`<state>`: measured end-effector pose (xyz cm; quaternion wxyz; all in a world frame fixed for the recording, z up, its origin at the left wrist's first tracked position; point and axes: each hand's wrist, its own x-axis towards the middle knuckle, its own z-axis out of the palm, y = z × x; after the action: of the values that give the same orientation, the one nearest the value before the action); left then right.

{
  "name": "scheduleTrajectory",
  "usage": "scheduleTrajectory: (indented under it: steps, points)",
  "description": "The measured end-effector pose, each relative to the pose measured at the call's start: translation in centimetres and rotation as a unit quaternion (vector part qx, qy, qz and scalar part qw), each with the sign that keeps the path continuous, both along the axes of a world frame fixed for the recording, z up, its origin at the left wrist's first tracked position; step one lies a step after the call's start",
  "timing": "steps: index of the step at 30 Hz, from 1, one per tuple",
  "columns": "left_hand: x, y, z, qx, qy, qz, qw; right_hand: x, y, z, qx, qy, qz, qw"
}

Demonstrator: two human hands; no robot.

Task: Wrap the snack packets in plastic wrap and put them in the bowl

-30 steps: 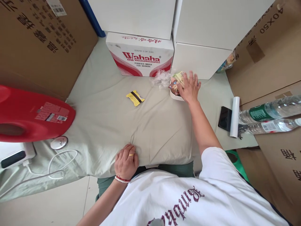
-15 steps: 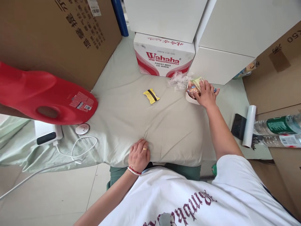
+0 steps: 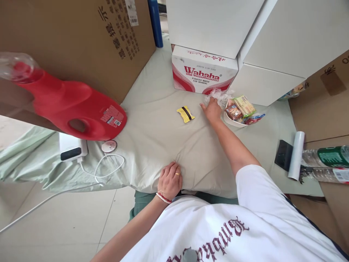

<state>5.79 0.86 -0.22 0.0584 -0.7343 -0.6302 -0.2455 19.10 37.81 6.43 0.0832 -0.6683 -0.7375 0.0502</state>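
Observation:
My left hand (image 3: 170,180) lies on the near edge of the cloth-covered table (image 3: 152,145), fingers resting on the cloth with nothing in them. My right hand (image 3: 212,110) is over the cloth between a small yellow packet with a dark stripe (image 3: 185,114) and a white bowl (image 3: 235,123). Its thumb stands apart from the fingers and I see nothing held. Just beyond its fingers lies crumpled clear plastic wrap (image 3: 222,96); whether they touch I cannot tell. Wrapped snacks (image 3: 244,105) fill the bowl, some reaching over its rim.
A white and red Wahaha water box (image 3: 201,74) stands at the back, beside white cabinets (image 3: 272,83). At left are a large red jug (image 3: 79,109), a white power bank (image 3: 72,147) with cable and a cardboard box (image 3: 81,43). Plastic bottles (image 3: 331,156) lie at right.
My right hand has left the snacks in the bowl and moved left, towards the plastic wrap and yellow packet. My left hand stays on the cloth. The view has shifted slightly.

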Motion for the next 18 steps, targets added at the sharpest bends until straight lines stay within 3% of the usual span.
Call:
scheduleTrajectory:
  steps: [3, 6, 10, 13, 15, 16, 18]
  points:
    - [0.0, 0.0, 0.0, 0.001, -0.003, 0.001, 1.0, -0.9, 0.3, -0.7, -0.022, 0.016, 0.022, 0.999]
    - [0.0, 0.0, 0.0, 0.002, -0.017, -0.003, 1.0, -0.6, -2.8, -0.9, -0.023, 0.049, 0.168, 0.984]
    - [-0.2, -0.4, 0.1, 0.01, -0.106, -0.014, 0.994, 3.2, -12.0, -1.3, -0.014, 0.151, 0.358, 0.921]
    - [-0.6, -0.5, 0.9, -0.012, -0.248, 0.011, 0.969, 7.8, -19.6, -1.5, -0.046, 0.259, 0.343, 0.902]
    - [-0.6, 0.1, 1.9, -0.104, -0.367, 0.038, 0.924, 10.6, -23.9, -1.5, -0.076, 0.318, 0.285, 0.901]
    - [-0.4, 0.6, 2.4, -0.171, -0.432, 0.044, 0.885, 11.5, -25.7, -1.5, -0.082, 0.347, 0.249, 0.901]
    - [0.4, 2.2, 3.4, -0.303, -0.559, 0.028, 0.772, 12.5, -28.8, -1.4, -0.075, 0.388, 0.191, 0.898]
